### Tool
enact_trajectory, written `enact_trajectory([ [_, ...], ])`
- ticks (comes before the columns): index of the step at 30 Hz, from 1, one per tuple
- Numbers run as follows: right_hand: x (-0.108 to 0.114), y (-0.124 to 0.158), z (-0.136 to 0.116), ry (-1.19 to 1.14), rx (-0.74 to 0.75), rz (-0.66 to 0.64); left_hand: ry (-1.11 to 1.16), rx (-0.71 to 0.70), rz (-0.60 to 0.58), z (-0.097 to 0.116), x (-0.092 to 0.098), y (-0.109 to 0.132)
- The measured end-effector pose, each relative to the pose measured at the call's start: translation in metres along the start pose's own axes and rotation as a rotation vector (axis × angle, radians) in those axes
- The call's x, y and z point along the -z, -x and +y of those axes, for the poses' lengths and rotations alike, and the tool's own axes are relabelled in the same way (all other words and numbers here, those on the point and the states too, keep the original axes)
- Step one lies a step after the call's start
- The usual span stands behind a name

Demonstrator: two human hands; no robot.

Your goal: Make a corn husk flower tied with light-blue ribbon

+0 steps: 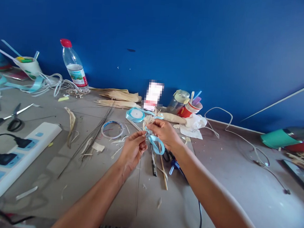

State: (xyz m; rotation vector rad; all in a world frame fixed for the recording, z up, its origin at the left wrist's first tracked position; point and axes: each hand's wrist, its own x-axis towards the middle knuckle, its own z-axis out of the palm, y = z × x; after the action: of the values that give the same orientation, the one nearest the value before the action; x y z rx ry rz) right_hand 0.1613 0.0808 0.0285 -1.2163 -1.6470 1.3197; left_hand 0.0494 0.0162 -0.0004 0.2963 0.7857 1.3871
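Note:
At the middle of the table, my left hand (135, 147) is closed, its thumb and fingers pinching the light blue ribbon (160, 147). My right hand (165, 133) is closed on a small pale bundle of dried husk (148, 120), with the ribbon against it. A loop of this ribbon hangs below the right fingers. Just behind the hands lies a ribbon spool (135, 114). Beneath them are a dark pen-like tool (153, 167), a thin wooden stick (164, 174) and a blue-handled tool (174, 165), partly hidden by my right forearm.
To the left are a power strip (30, 157), scissors (14, 119), thin wires (92, 134) and a tape ring (112, 122). A water bottle (75, 67), dried husks (122, 95), a blurred-out bright screen (153, 94), a jar (178, 101) and a red cup (190, 109) stand along the blue wall.

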Motion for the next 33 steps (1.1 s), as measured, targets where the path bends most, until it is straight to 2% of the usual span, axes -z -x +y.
enact_trajectory([
  [9,-0.009,-0.003,0.005,0.04,0.054,0.024,-0.083,-0.053,0.032,0.0,-0.002,0.002],
  [33,-0.021,0.0,-0.003,0.158,0.089,0.077,-0.254,-0.188,0.142,-0.001,0.001,-0.003],
])
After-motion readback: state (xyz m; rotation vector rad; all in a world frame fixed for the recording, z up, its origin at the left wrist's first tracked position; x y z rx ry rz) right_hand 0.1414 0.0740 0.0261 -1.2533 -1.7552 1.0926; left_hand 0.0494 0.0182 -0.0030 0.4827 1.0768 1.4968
